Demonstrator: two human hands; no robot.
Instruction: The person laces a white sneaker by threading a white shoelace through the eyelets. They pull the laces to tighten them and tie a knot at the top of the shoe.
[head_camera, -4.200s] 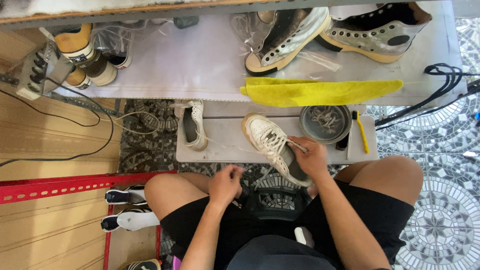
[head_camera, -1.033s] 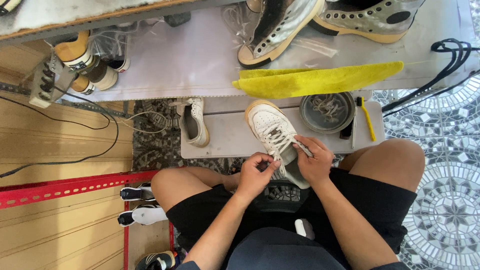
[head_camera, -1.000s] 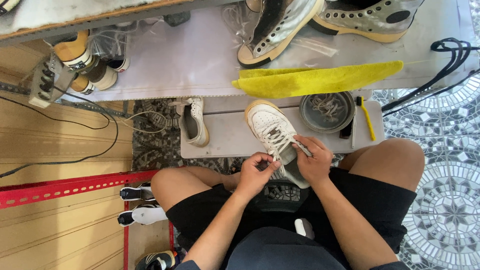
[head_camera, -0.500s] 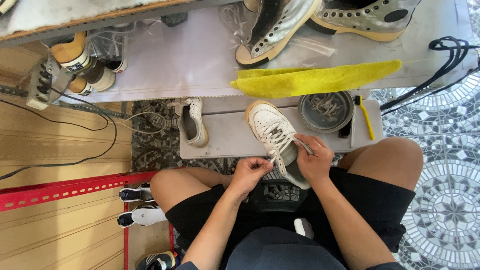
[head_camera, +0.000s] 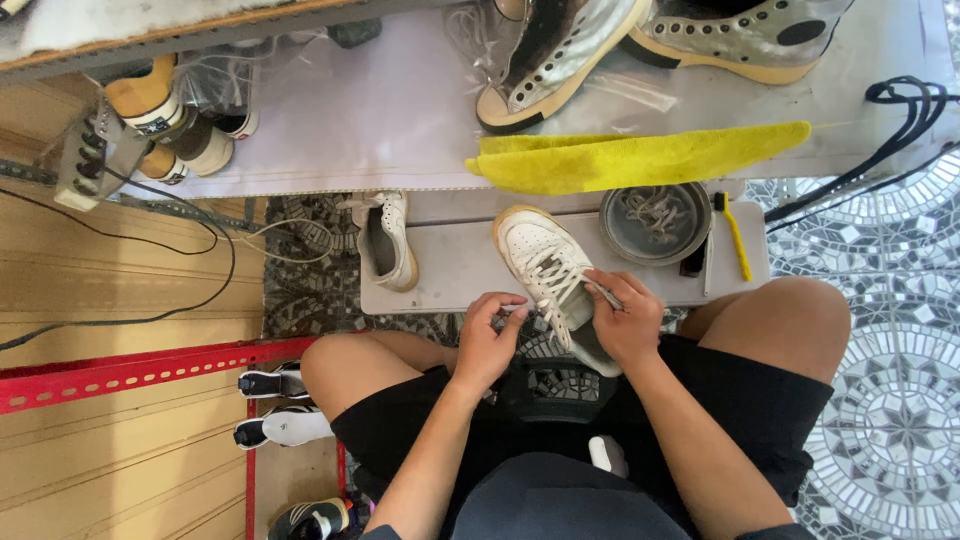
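both hands (head_camera: 560, 335) lacing white sneaker (head_camera: 548, 262)

Low bench (head_camera: 440, 270): grey board carrying the things below.
Second white sneaker (head_camera: 388, 240): at the bench's left edge, lying on its side.
Round grey bowl (head_camera: 656, 222): toward the bench's right end, laces coiled inside.
Yellow-handled brush (head_camera: 735, 238): at the bench's right edge.
Yellow cloth (head_camera: 640, 158): along the shelf's front edge.
Silver high-top shoes (head_camera: 560, 60): at the shelf's back.
Black cables (head_camera: 900, 105): at the shelf's right corner.
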